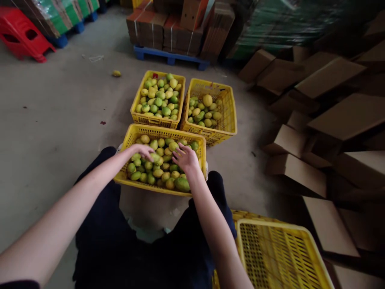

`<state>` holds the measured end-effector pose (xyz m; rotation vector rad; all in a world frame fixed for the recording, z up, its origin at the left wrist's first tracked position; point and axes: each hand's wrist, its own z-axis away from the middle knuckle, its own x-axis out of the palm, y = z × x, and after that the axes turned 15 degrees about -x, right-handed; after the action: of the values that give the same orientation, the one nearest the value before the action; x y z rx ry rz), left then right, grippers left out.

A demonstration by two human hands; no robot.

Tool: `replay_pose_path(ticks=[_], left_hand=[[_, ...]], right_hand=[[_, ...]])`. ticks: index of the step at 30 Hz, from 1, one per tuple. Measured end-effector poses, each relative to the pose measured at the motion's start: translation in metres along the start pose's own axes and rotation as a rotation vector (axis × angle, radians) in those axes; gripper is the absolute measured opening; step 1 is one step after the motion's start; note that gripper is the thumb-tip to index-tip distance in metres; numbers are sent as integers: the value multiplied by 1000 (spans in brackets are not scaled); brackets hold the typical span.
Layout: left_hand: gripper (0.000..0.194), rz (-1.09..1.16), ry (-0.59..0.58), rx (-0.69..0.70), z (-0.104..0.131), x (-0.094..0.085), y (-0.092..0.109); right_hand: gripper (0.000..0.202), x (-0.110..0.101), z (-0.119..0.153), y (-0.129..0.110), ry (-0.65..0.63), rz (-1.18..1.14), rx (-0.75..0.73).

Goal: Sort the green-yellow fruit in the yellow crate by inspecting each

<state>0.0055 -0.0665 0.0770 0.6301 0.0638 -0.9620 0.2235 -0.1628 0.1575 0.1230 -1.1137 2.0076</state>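
Note:
Between my knees stands a yellow plastic crate (160,192) full of green and yellow lemons (158,173). My left hand (144,151) reaches in over the fruit from the left, fingers loosely stretched. A slightly blurred yellow-green lemon (155,157) lies right at its fingertips; whether they touch it is hard to tell. On the crate's right side my right hand (185,157) hovers over the lemons, palm turned inward and fingers spread, with nothing held. A larger green fruit (182,184) rests in the near right corner of the crate.
Beyond it sit a full lemon crate (135,115) and a partly filled crate (230,116). An upturned-looking yellow crate (279,253) is at my lower right. Cardboard boxes (303,168) crowd the right. A stray lemon (116,73), red stool (24,34) and blue pallet (171,56) lie farther off.

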Motion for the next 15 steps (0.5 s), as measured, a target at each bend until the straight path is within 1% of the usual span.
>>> replay_pose_path(ticks=[1, 2, 3, 4, 6, 8, 9, 10, 11, 12, 13, 15], left_hand=[[37, -24, -56, 17, -1, -14, 18], [43, -60, -133, 65, -1, -28, 36], [45, -61, -139, 128, -2, -43, 53], [45, -46, -125, 164, -3, -57, 69], [42, -23, -72, 162, -4, -83, 94], [42, -51, 8, 205, -3, -100, 105], [42, -75, 48, 254, -2, -103, 105], [41, -99, 84, 309, -1, -102, 101], [39, -116, 107, 344, 0, -95, 95], [37, -129, 111, 336, 1, -84, 85], [35, -140, 98, 294, 1, -69, 73], [27, -158, 50, 84, -1, -30, 45]], right_hand=[[14, 0, 2, 1, 29, 16, 34], [17, 0, 5, 1, 44, 11, 57], [23, -1, 9, 1, 39, -21, 70], [30, 0, 13, -1, 12, -77, 72], [39, 0, 23, -6, -111, -236, 27], [39, 0, 29, -14, -217, -360, -60], [34, 0, 30, -19, -221, -388, -101], [27, -1, 29, -23, -190, -399, -131], [21, -3, 27, -27, -134, -405, -147], [16, -6, 24, -30, -67, -414, -151], [13, -8, 21, -32, -7, -430, -151], [9, -14, 13, -33, 60, -476, -160]])
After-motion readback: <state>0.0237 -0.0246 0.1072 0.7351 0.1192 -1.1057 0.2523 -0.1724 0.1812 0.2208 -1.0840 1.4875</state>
